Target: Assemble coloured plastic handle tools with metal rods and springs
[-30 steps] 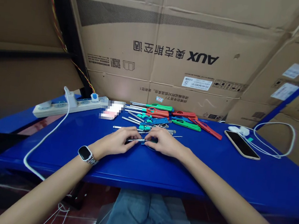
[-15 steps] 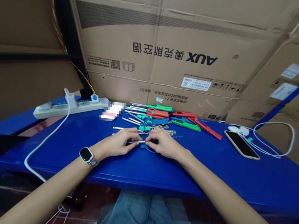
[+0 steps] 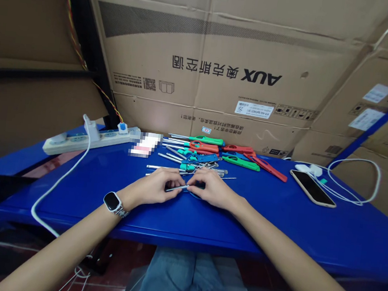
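Observation:
A thin silvery metal tube (image 3: 176,188) lies between my two hands, just above the blue table. Closed in a pinch, my left hand (image 3: 154,185) grips its left part. The fingertips of my right hand (image 3: 217,189) pinch its right end. Under my right fingers a blue plastic piece (image 3: 193,195) shows only in part. Right behind my hands is a pile of loose metal tubes (image 3: 163,167), turquoise parts (image 3: 187,167) and thin wires. Farther back lie long-nosed lighters with green (image 3: 212,141), red (image 3: 203,147) and blue (image 3: 206,158) handles.
To the right lies a phone (image 3: 312,188) with a white charger (image 3: 308,170) and looped cable. A power strip (image 3: 75,143) sits at the left, its white cable running over the table (image 3: 101,219) edge. A cardboard wall (image 3: 179,31) stands behind. A blurred-out item (image 3: 147,145) is near the pile.
The tube has tilted slightly between my fingers, and more of it shows beside my left thumb. My right fingertips have shifted a little left. The blue piece beneath is less visible.

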A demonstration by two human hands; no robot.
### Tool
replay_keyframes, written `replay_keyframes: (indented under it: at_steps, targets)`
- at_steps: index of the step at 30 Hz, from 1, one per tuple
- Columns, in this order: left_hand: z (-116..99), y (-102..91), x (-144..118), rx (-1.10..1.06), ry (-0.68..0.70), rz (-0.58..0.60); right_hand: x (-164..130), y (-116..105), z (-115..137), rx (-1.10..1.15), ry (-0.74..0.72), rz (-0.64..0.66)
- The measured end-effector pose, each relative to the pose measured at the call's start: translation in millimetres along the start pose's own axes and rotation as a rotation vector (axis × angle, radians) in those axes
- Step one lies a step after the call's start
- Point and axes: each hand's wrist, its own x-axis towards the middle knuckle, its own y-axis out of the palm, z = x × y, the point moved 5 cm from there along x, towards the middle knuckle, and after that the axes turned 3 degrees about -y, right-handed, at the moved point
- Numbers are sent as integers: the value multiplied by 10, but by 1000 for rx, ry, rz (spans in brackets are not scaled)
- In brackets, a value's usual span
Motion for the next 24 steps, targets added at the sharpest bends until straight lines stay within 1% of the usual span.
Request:
replay_keyframes:
  at_steps: [5, 8, 12, 15, 20, 24]
  targets:
    - [-12, 75, 24, 45, 9, 17, -32, 43, -36, -33, 14, 40]
    - [-8, 107, 37, 60, 0, 30, -49, 42, -17, -38, 14, 69]
    - [14, 105, 41, 60, -32, 11, -74, 17, 37, -34, 1, 102]
    - [12, 96, 34, 68, -7, 0, -104, 10, 47, -14, 5, 118]
    - [12, 104, 18, 91, 45, 16, -157, 21, 32, -46, 36, 92]
    - [22, 95, 26, 61, 27, -8, -170, 49, 5, -40, 60, 34]
